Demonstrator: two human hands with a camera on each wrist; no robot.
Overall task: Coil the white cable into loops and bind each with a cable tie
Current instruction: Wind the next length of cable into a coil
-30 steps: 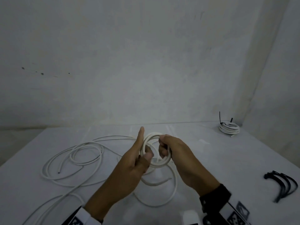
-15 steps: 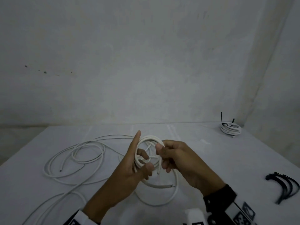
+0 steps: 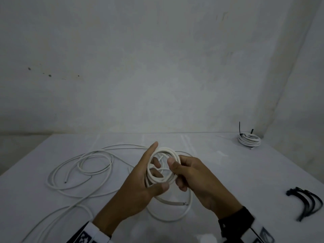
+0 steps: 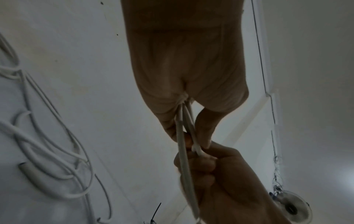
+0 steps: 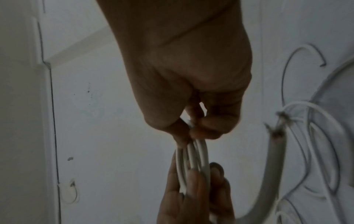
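A bare grey-white wall (image 3: 157, 67) fills the head view, dimly and evenly lit, with a few dark specks (image 3: 50, 75) on its left part. At the right a side wall (image 3: 301, 85) meets it in a corner. A white table (image 3: 219, 172) stands against both walls. The left wrist view shows a ceiling (image 4: 316, 60), a thin dark wire (image 4: 262, 60) running along the wall, and a round fan (image 4: 291, 207) mounted near it. The right wrist view shows a small round fitting (image 5: 71, 191) on the wall
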